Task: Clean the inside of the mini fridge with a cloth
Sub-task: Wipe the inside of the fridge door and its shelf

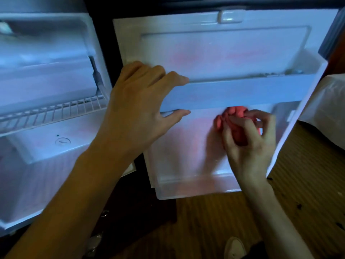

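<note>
The left hand (141, 101) reaches in palm-down and grips the left end of the door shelf rail (233, 92), fingers hooked over its top edge and thumb pressed beneath. Just below that rail, the right hand (250, 139) is angled upward with its fingers curled around a bunched pink cloth (235, 116), pressing it against the inner door panel (186, 146). The mini fridge (46, 90) interior stands open well to the left of the rail.

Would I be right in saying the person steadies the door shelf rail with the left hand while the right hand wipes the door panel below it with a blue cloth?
Not quite: the cloth is pink, not blue, as the head view shows. The left hand grips the door shelf rail, and the right hand holds the cloth against the door panel below it.
</note>
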